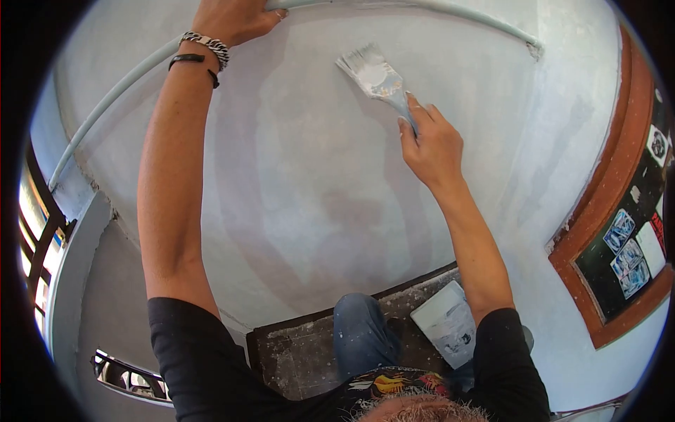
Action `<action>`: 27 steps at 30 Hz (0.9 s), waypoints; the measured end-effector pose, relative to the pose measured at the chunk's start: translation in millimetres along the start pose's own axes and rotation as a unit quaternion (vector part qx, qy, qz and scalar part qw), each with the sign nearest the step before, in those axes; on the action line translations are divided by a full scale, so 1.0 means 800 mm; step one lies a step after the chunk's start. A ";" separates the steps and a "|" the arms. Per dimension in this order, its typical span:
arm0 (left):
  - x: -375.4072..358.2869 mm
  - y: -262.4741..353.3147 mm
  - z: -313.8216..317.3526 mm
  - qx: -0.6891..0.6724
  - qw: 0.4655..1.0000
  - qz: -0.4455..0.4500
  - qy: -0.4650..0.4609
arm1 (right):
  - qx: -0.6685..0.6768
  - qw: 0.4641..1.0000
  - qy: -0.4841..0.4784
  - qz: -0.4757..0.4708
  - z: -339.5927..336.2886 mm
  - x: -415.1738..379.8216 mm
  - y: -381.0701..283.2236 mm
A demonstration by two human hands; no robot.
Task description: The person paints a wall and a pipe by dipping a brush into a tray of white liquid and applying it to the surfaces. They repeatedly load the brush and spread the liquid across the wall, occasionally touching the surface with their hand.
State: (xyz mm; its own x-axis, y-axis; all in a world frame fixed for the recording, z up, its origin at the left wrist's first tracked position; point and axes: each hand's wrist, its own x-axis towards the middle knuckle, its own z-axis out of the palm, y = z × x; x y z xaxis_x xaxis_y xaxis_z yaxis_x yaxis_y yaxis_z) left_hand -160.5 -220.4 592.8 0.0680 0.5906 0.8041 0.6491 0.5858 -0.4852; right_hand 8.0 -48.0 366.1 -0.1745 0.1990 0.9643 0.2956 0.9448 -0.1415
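Note:
My right hand [434, 145] is closed round the handle of a wide paintbrush [380, 79], whose paint-coated bristles point up and left against the pale wall [302, 162]. At the top, my left hand [235, 20] reaches up to a pale pipe [130, 83] that runs across the wall. Its fingers are partly cut off by the frame's top edge, so what they hold is unclear. A paint-smeared white container or lid [448, 325] lies low beside my knee, on a dark, paint-spattered surface [292, 360].
A brown wooden frame [587, 309] round a dark panel with stickers stands at the right. Window bars [43, 239] and a grey ledge [74, 271] are at the left. My bent knee [360, 330] is on the spattered surface below.

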 end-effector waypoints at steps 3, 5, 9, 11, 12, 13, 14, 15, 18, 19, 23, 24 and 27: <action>-0.005 0.001 0.000 0.012 0.999 0.014 0.027 | 0.012 0.999 0.032 -0.014 -0.001 0.028 -0.016; -0.007 -0.003 0.005 0.009 0.999 0.022 0.042 | -0.019 0.999 0.042 -0.024 0.011 0.043 -0.028; -0.004 -0.009 -0.003 0.000 1.000 0.011 -0.015 | -0.055 0.998 -0.040 -0.013 0.018 0.003 -0.031; -0.010 0.001 -0.007 0.003 1.000 0.019 0.001 | -0.019 0.997 -0.078 0.016 -0.001 -0.040 -0.016; -0.018 0.001 -0.004 0.004 0.999 0.027 0.038 | 0.012 0.996 -0.081 0.038 -0.012 -0.055 -0.003; -0.019 -0.002 0.002 0.007 0.997 0.034 0.076 | 0.044 0.994 -0.081 0.057 -0.022 -0.063 0.013; -0.015 -0.009 0.012 0.012 0.995 0.042 0.090 | 0.036 0.997 -0.034 0.066 -0.028 -0.061 0.036; -0.012 -0.016 0.025 0.016 0.993 0.052 0.101 | 0.028 0.997 0.012 0.077 -0.031 -0.053 0.065; -0.004 -0.027 0.038 0.035 0.993 0.061 0.094 | 0.021 0.981 0.106 0.162 -0.047 -0.005 0.139; -0.006 -0.029 0.037 0.044 0.994 0.058 0.085 | 0.003 0.980 0.120 0.161 -0.047 0.012 0.161; -0.033 -0.035 0.024 0.057 0.979 0.103 0.164 | -0.085 0.982 0.086 0.143 -0.040 0.002 0.218; -0.048 -0.035 0.017 0.039 0.974 0.111 0.191 | -0.111 0.983 0.055 0.136 -0.042 -0.015 0.224; -0.120 -0.028 -0.015 0.000 0.966 0.124 0.229 | -0.042 0.975 -0.037 0.214 -0.070 -0.074 0.216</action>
State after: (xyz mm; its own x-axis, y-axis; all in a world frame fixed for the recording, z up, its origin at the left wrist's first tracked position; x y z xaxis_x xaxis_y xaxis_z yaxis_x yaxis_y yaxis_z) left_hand -172.5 -296.9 530.9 0.5492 0.4059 0.7305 0.5703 0.4569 -0.6827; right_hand 121.8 88.8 297.0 -0.0840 0.5915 0.8019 0.4314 0.7470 -0.5058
